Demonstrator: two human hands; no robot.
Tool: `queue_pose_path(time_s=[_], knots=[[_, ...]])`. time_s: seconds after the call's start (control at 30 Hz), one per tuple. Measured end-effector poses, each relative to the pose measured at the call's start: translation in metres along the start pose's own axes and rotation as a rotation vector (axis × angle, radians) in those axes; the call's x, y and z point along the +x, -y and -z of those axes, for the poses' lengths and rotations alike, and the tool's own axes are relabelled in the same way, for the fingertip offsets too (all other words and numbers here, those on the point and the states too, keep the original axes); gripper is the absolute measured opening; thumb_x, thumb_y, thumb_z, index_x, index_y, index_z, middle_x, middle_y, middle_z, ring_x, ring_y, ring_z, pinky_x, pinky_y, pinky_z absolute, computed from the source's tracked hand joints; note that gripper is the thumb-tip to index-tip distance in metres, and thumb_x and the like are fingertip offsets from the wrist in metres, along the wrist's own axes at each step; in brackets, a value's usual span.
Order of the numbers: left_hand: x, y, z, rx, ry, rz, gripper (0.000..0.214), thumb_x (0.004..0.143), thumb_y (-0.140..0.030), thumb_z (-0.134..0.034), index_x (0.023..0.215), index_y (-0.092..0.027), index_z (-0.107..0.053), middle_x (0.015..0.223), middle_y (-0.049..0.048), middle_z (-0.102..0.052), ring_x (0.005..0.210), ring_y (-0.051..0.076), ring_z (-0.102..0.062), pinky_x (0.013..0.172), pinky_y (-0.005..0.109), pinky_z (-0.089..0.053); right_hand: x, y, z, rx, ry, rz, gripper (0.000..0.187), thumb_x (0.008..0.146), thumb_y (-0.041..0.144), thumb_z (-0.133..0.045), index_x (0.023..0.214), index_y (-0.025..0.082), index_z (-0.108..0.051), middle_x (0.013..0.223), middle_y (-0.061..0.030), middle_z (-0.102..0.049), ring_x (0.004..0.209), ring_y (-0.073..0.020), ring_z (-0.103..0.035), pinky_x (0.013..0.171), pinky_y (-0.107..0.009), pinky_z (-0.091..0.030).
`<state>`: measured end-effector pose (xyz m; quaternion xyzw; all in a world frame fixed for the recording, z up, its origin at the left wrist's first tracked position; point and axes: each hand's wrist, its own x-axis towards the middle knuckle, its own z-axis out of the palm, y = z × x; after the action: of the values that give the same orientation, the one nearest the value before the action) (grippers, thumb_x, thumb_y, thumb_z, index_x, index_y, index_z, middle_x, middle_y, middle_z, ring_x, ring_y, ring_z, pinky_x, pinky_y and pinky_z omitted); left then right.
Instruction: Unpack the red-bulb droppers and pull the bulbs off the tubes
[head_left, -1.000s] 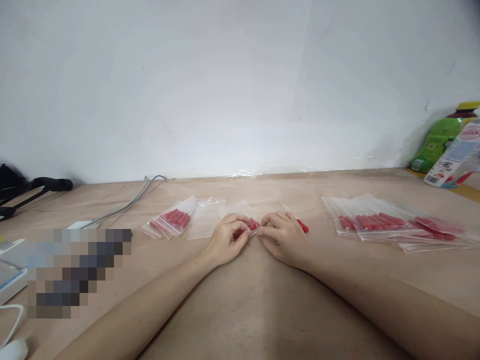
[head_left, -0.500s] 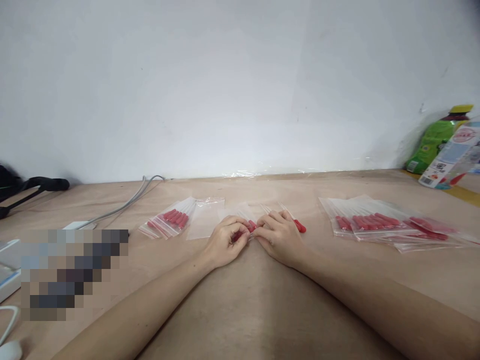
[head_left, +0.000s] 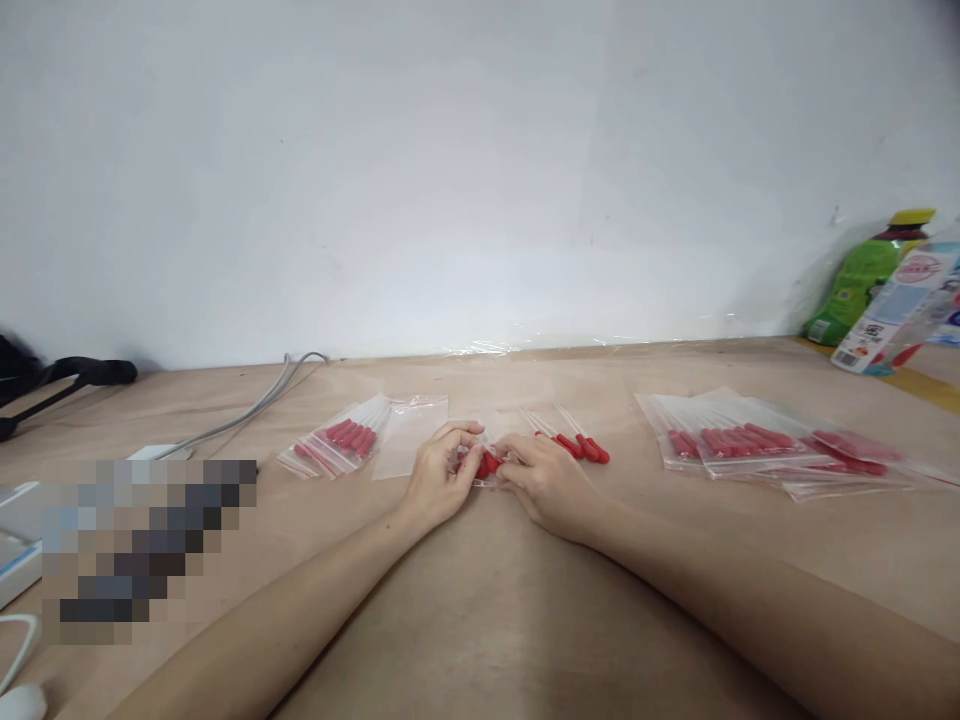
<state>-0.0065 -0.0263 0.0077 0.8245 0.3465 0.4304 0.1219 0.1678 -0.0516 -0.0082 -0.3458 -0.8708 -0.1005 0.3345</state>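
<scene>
Between my hands lies a clear zip bag (head_left: 490, 482) with red-handled thin tools (head_left: 489, 464) inside, partly hidden by my fingers. My left hand (head_left: 442, 472) curls around the bag's left side, thumb and fingers pressed on it. The fingers of my right hand (head_left: 551, 485) pinch the bag's right edge. Just beyond the right hand, several loose red-handled tools (head_left: 592, 450) with thin pale shafts rest on the table. Left of my left hand lies a flat zip bag (head_left: 409, 435) with no tools visible in it.
Filled zip bags (head_left: 352, 437) fan out at the left, and a larger pile of filled bags (head_left: 750, 440) lies at the right. A grey cable (head_left: 255, 410) crosses the left side. Two bottles, one a green-labelled bottle (head_left: 855, 285), are at the far right by the wall.
My right hand has shifted slightly left and down over the bag, uncovering more of the loose red-handled tools. My left fingers have opened a little, and more red shows between the hands.
</scene>
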Motion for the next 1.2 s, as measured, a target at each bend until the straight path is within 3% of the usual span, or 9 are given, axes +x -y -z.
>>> queue_pose_path(time_s=[0.1, 0.23, 0.4, 0.57, 0.67, 0.83, 1.0, 1.2], knots=[[0.001, 0.001, 0.005, -0.062, -0.011, 0.027, 0.014, 0.084, -0.025, -0.048, 0.081, -0.016, -0.058, 0.102, 0.0078, -0.061, 0.101, 0.018, -0.056, 0.089, 0.033, -0.042, -0.006, 0.002, 0.009, 0.182, 0.037, -0.039, 0.015, 0.083, 0.011, -0.041, 0.078, 0.016, -0.055, 0.104, -0.0090, -0.051, 0.080, -0.0121, -0.052, 0.068, -0.025, -0.040], [0.001, 0.006, 0.012, -0.069, 0.110, 0.032, 0.025, 0.086, -0.029, -0.044, 0.106, -0.017, -0.055, 0.111, 0.0071, -0.059, 0.108, 0.019, -0.052, 0.095, 0.034, -0.039, -0.019, 0.002, 0.032, 0.366, 0.074, -0.077, 0.010, 0.076, 0.010, -0.047, 0.077, 0.018, -0.053, 0.107, -0.0072, -0.050, 0.087, -0.0122, -0.053, 0.074, -0.024, -0.044], [0.000, 0.011, 0.015, 0.004, 0.286, 0.066, 0.029, 0.087, -0.031, -0.042, 0.111, -0.018, -0.054, 0.107, 0.0068, -0.061, 0.092, 0.017, -0.059, 0.080, 0.031, -0.048, -0.038, -0.001, 0.051, 0.435, 0.101, -0.146, 0.010, 0.075, 0.014, -0.050, 0.066, 0.018, -0.053, 0.091, -0.0058, -0.055, 0.076, -0.0114, -0.055, 0.069, -0.024, -0.046], [-0.001, 0.005, 0.018, 0.008, 0.442, -0.203, 0.035, 0.084, -0.027, -0.048, 0.118, -0.020, -0.051, 0.120, 0.0082, -0.055, 0.116, 0.021, -0.046, 0.099, 0.038, -0.036, -0.052, -0.007, 0.046, 0.309, -0.005, -0.268, 0.011, 0.076, 0.016, -0.051, 0.067, 0.018, -0.057, 0.086, -0.0046, -0.055, 0.075, -0.0120, -0.054, 0.067, -0.025, -0.045], [-0.005, -0.001, 0.020, -0.006, 0.518, -0.270, 0.039, 0.084, -0.027, -0.049, 0.122, -0.020, -0.048, 0.119, 0.0100, -0.056, 0.115, 0.021, -0.047, 0.098, 0.040, -0.038, -0.055, -0.009, 0.042, 0.230, -0.051, -0.300, 0.011, 0.077, 0.017, -0.051, 0.073, 0.019, -0.061, 0.081, -0.0037, -0.053, 0.073, -0.0128, -0.052, 0.064, -0.026, -0.044], [-0.020, -0.012, 0.026, 0.013, 0.512, -0.243, 0.044, 0.078, -0.030, -0.057, 0.120, -0.019, -0.050, 0.115, 0.0117, -0.057, 0.107, 0.023, -0.053, 0.091, 0.038, -0.043, -0.051, -0.001, 0.046, 0.187, 0.010, -0.333, 0.015, 0.080, 0.021, -0.049, 0.074, 0.020, -0.064, 0.071, -0.0025, -0.050, 0.067, -0.0133, -0.049, 0.061, -0.028, -0.042], [-0.027, -0.019, 0.027, 0.004, 0.470, -0.210, 0.042, 0.076, -0.030, -0.059, 0.117, -0.020, -0.052, 0.107, 0.0095, -0.057, 0.097, 0.021, -0.055, 0.084, 0.033, -0.045, -0.042, 0.009, 0.052, 0.432, 0.159, -0.345, 0.011, 0.078, 0.017, -0.052, 0.083, 0.020, -0.061, 0.079, -0.0018, -0.057, 0.072, -0.0123, -0.052, 0.063, -0.025, -0.043], [-0.025, -0.025, 0.030, 0.046, 0.498, -0.153, 0.033, 0.078, -0.029, -0.056, 0.110, -0.019, -0.051, 0.101, 0.0085, -0.056, 0.093, 0.020, -0.053, 0.080, 0.032, -0.044, -0.041, 0.008, 0.051, 0.546, 0.179, -0.462, 0.027, 0.072, 0.030, -0.063, 0.099, 0.026, -0.061, 0.070, 0.0043, -0.057, 0.060, -0.0097, -0.049, 0.056, -0.022, -0.040]])
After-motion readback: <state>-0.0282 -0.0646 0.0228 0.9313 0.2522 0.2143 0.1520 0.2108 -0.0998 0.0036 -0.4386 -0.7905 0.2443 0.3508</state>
